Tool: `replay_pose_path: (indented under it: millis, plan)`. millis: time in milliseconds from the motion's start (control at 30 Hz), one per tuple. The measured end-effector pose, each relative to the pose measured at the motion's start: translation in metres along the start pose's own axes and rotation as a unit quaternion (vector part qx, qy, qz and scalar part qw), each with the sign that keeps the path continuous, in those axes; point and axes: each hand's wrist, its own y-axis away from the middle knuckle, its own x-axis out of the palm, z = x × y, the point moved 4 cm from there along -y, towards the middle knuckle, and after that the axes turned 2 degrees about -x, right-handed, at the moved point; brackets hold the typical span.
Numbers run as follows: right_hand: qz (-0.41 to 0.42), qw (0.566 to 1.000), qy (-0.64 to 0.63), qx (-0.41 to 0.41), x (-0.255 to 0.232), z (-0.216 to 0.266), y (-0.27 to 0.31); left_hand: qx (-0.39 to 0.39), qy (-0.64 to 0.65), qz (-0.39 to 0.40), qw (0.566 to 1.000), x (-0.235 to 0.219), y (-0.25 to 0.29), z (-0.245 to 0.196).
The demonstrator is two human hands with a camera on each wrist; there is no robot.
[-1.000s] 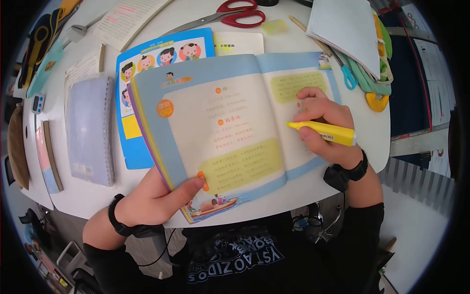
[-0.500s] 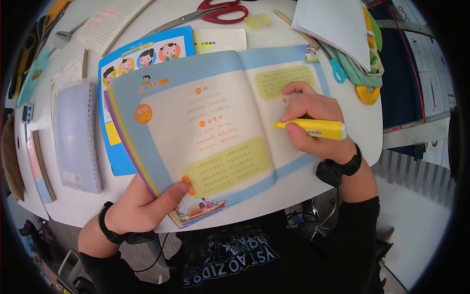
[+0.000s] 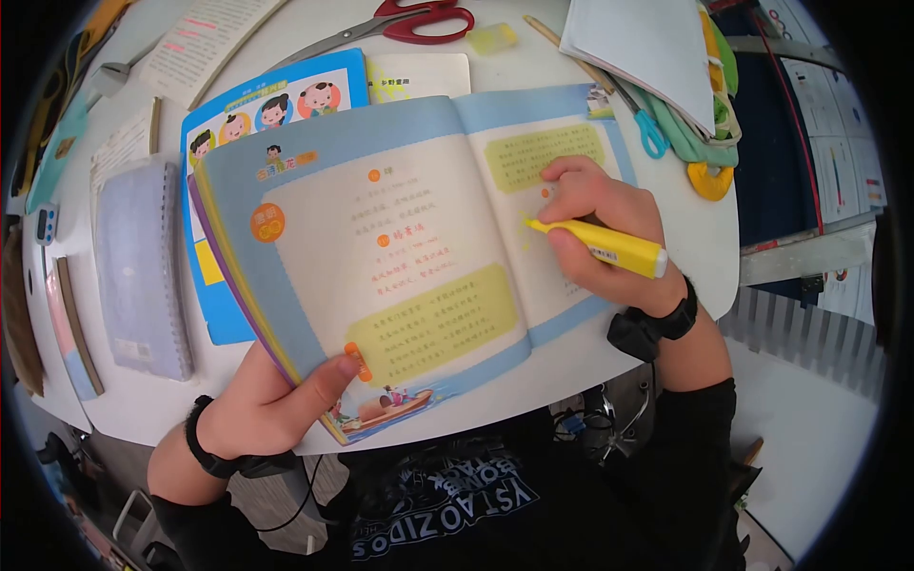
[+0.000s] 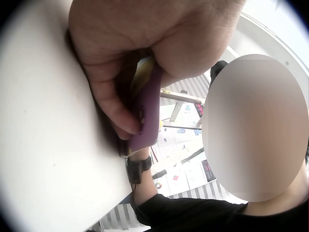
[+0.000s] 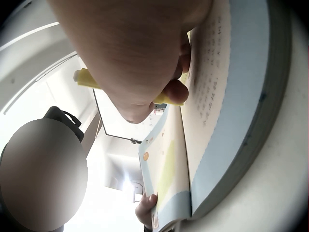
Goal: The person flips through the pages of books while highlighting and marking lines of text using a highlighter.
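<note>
An open book (image 3: 314, 224) with blue-bordered pages is tilted up off the table on its left side. My left hand (image 3: 262, 404) grips its lower left corner, thumb on the page and fingers curled under the purple cover (image 4: 147, 111). Between thumb and fingers my right hand (image 3: 609, 224) pinches a yellow highlighter (image 3: 609, 247). Its tip is right at the right-hand page, a little right of the fold, and its white end slants down to the right. A faint yellow spot shows on the page below the tip.
Under the book lies a blue picture book (image 3: 357, 71). Red-handled scissors (image 3: 428, 24) and a yellowish block (image 3: 492, 37) lie behind it. A spiral notebook (image 3: 143, 266) is at left. White paper (image 3: 638, 57), blue-handled scissors (image 3: 654, 135) and a green-yellow pouch (image 3: 690, 143) are at right.
The book and both hands have shifted left in the head view, along with the whole scene. The highlighter has gone from nearly level to slanted, and its tip has moved slightly up the page.
</note>
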Motion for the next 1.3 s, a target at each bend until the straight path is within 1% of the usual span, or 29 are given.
replay_pose_path:
  millis: [67,100,167,200,267,300,367,400,467,500,567,600,667,700,767,833,867,900,967,1000,1067,1100,1167,1300]
  plan:
    - [0.043,0.998,0.001,-0.041,0.0015,0.0050,-0.0032,0.001,-0.009,0.005,1.000,-0.0001,-0.0002,-0.0019]
    - [0.043,0.998,0.001,-0.041,-0.0010,0.0046,-0.0039,0.001,-0.018,0.009,1.000,-0.0003,-0.0001,-0.0023]
    - [0.083,0.996,0.000,-0.040,-0.0030,0.0029,-0.0028,0.000,-0.017,0.010,1.000,-0.0014,0.0004,-0.0003]
    - [0.083,0.996,0.000,-0.039,-0.0017,0.0023,-0.0019,0.000,-0.016,0.011,1.000,-0.0018,0.0007,0.0007]
    - [0.016,0.997,-0.072,0.013,-0.0025,-0.0025,-0.0001,0.001,-0.018,0.012,1.000,-0.0021,0.0014,0.0015]
    - [0.017,0.997,-0.073,0.015,-0.0014,-0.0028,0.0001,0.004,-0.022,0.012,1.000,-0.0022,0.0016,0.0014]
    - [0.024,0.999,-0.020,0.020,0.0000,-0.0034,0.0004,0.005,-0.020,0.016,1.000,-0.0025,0.0015,0.0014]
    - [0.024,0.999,-0.020,0.021,-0.0004,-0.0037,-0.0003,0.007,-0.020,0.019,1.000,-0.0025,0.0013,0.0009]
    - [0.035,0.999,0.006,-0.026,-0.0007,-0.0005,-0.0023,0.006,-0.015,0.012,1.000,-0.0011,0.0008,-0.0005]
    - [0.035,0.999,0.006,-0.025,-0.0004,-0.0006,-0.0019,0.005,-0.011,0.005,1.000,-0.0009,0.0009,-0.0009]
    - [0.003,0.999,-0.032,0.017,-0.0020,-0.0037,0.0000,-0.009,-0.009,0.010,1.000,-0.0030,0.0029,0.0011]
    - [0.003,0.999,-0.031,0.017,-0.0036,-0.0030,-0.0001,-0.022,-0.007,0.015,1.000,-0.0037,0.0035,0.0025]
    - [0.068,0.997,-0.011,-0.031,-0.0032,0.0026,-0.0011,-0.020,-0.003,0.004,1.000,-0.0009,0.0019,0.0009]
    - [0.069,0.997,-0.011,-0.030,-0.0021,0.0018,-0.0012,-0.018,0.001,-0.007,1.000,-0.0006,0.0016,0.0002]
    - [0.020,1.000,0.007,-0.020,-0.0024,-0.0010,-0.0022,-0.031,0.000,-0.003,1.000,-0.0032,0.0040,0.0017]
    - [0.015,1.000,-0.008,-0.023,-0.0014,-0.0020,-0.0023,-0.044,-0.001,0.003,0.999,-0.0024,0.0040,0.0021]
    - [0.009,0.999,-0.022,-0.027,-0.0015,-0.0021,-0.0023,-0.031,0.000,-0.005,1.000,-0.0008,0.0024,0.0002]
    - [0.009,0.999,-0.022,-0.026,-0.0016,-0.0017,-0.0031,-0.018,0.002,-0.012,1.000,-0.0002,0.0014,-0.0013]
    - [0.031,0.998,0.011,-0.050,-0.0005,0.0017,-0.0043,-0.014,-0.003,-0.009,1.000,-0.0006,0.0016,-0.0012]
    - [0.031,0.998,0.011,-0.048,-0.0013,0.0008,-0.0029,-0.010,-0.009,-0.005,1.000,-0.0009,0.0017,-0.0012]
    - [0.034,0.997,-0.059,-0.029,-0.0034,-0.0029,0.0001,-0.011,-0.008,-0.005,1.000,-0.0025,0.0029,0.0004]
    - [0.034,0.997,-0.060,-0.027,-0.0026,-0.0030,-0.0001,-0.012,-0.008,-0.004,1.000,-0.0023,0.0033,0.0013]
    - [0.040,0.999,-0.015,-0.030,-0.0010,-0.0013,-0.0024,-0.018,-0.001,-0.006,1.000,-0.0010,0.0032,0.0004]
    - [0.049,0.998,0.004,-0.034,-0.0015,-0.0033,-0.0024,-0.027,0.005,-0.021,0.999,0.0009,0.0023,-0.0026]
